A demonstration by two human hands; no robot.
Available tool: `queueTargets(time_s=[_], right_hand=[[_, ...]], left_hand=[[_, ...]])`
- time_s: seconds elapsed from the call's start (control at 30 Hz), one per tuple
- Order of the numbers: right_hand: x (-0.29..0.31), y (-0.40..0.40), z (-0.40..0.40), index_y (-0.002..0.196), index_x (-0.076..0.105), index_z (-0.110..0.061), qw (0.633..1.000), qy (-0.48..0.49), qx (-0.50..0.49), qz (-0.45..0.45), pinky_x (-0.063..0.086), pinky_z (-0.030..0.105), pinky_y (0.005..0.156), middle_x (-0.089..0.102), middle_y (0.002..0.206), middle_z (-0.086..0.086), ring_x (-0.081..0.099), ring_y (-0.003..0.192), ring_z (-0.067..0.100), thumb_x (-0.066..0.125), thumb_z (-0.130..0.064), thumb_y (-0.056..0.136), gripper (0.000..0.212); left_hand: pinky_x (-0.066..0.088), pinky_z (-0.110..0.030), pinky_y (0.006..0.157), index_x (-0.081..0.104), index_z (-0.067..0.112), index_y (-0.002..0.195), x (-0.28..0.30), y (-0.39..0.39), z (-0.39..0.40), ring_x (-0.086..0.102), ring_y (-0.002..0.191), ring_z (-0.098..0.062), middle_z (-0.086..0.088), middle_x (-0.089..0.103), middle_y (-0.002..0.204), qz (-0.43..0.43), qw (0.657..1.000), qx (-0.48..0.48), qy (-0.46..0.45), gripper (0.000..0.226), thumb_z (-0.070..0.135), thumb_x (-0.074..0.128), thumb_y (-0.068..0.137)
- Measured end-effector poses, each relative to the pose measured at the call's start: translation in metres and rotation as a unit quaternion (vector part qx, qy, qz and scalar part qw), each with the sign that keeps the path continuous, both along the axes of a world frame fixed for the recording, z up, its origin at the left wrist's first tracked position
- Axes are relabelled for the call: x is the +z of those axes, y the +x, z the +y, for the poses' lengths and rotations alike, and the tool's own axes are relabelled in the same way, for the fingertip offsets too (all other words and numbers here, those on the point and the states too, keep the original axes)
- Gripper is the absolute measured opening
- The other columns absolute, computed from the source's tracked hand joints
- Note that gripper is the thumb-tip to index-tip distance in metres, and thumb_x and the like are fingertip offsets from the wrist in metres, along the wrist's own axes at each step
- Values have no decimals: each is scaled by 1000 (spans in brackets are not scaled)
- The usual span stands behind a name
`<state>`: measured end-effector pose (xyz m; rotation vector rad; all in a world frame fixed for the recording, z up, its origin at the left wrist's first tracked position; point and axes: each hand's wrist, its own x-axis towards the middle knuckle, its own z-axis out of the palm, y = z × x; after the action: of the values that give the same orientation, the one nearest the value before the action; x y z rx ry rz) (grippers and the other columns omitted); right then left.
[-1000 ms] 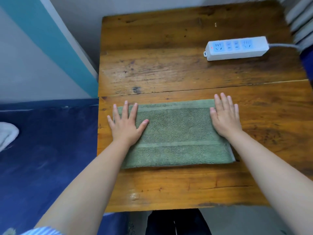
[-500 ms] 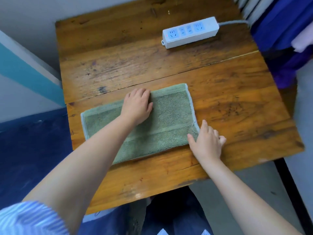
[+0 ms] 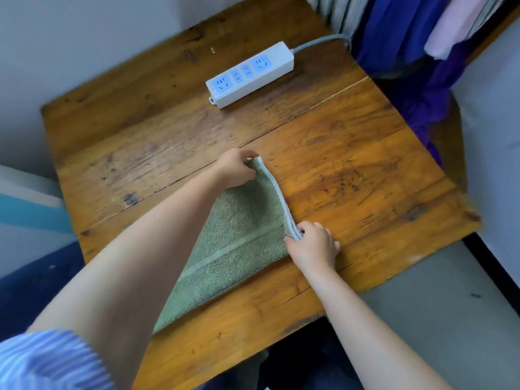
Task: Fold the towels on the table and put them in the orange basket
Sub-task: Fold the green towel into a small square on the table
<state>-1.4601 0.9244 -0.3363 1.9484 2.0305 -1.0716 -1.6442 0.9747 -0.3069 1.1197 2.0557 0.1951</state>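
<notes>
The green towel (image 3: 239,237) is lying folded on the table (image 3: 351,170), its long axis running near-left to far-right. The left hand (image 3: 235,170) is pinching its far corner in a closed grip, the right hand (image 3: 313,246) its near corner.

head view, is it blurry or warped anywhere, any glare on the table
Head view: edges smear with motion blur, worst at the striped sleeve; wide-angle lens bows the table edges; soft sheen on the wood by the right hand; green towel fairly sharp.

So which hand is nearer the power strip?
Left. The left hand grips the towel's far corner, closer to the power strip; the right hand pinches the near corner.
</notes>
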Motion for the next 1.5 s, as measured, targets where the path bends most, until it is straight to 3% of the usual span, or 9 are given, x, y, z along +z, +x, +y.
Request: queueTargets(time_s=[0.13,0.23,0.33,0.5,0.73,1.07,1.27,1.37,1.5], right_hand=[[10,8,29,106,61,-20,999,34,-11,3,24,33,80,57,114,1,45,111,24,61,-29,84,23],[25,9,57,98,62,-22,998,63,-7,0,19,32,76,57,110,2,44,110,26,62,-28,83,16],[45,7,79,91,63,-22,991,133,23,14,17,31,75,58,103,3,44,107,26,63,-25,81,11],[76,-3,71,78,67,-13,940,313,105,83,14,29,70,62,86,7,52,92,31,66,-11,74,4],[78,-19,-9,61,61,-10,896,388,157,150,21,30,66,59,62,6,61,65,30,75,9,42,29],[28,-7,-85,56,54,-9,855,390,290,180,23,31,66,54,58,6,32,70,20,31,-2,48,26],[11,4,-108,57,56,-12,824,414,358,148,26,31,69,55,59,4,33,71,20,33,-7,51,24],[8,5,-116,58,56,-14,813,407,392,142,27,31,69,56,61,2,38,72,20,36,-10,52,21],[7,3,-124,60,60,-16,806,386,432,121,26,30,70,59,63,-1,60,61,21,44,-11,56,18]], left_hand=[[34,-21,51,61,10,90,19,-5,17,48,61,-17,-4,52,72,-53,999,3,-9,15,2,52,82],[31,-19,43,53,12,74,35,-13,22,39,52,-11,2,44,62,-47,999,-18,6,15,1,49,83],[36,-13,43,56,18,74,54,-25,19,41,56,-9,1,49,69,-37,997,-30,56,23,-3,49,81],[33,-23,71,67,7,89,75,-51,-11,45,81,-16,1,51,83,52,985,-46,161,20,-7,63,75],[40,-36,73,63,-7,79,61,-57,-85,53,88,-36,-24,61,90,190,945,-155,215,24,-21,52,64],[50,-36,45,52,-1,54,36,-40,-173,54,55,-33,-19,52,54,261,907,-254,212,34,-28,57,33],[48,-27,40,56,1,54,22,-29,-209,58,50,-31,-15,54,52,305,888,-303,162,38,-18,73,26],[47,-28,47,60,0,63,15,-30,-218,60,59,-31,-16,59,61,336,887,-282,147,35,-16,74,35],[35,-37,80,56,6,107,2,-39,-227,46,108,-29,-13,55,110,371,905,-205,31,29,-3,50,80]])
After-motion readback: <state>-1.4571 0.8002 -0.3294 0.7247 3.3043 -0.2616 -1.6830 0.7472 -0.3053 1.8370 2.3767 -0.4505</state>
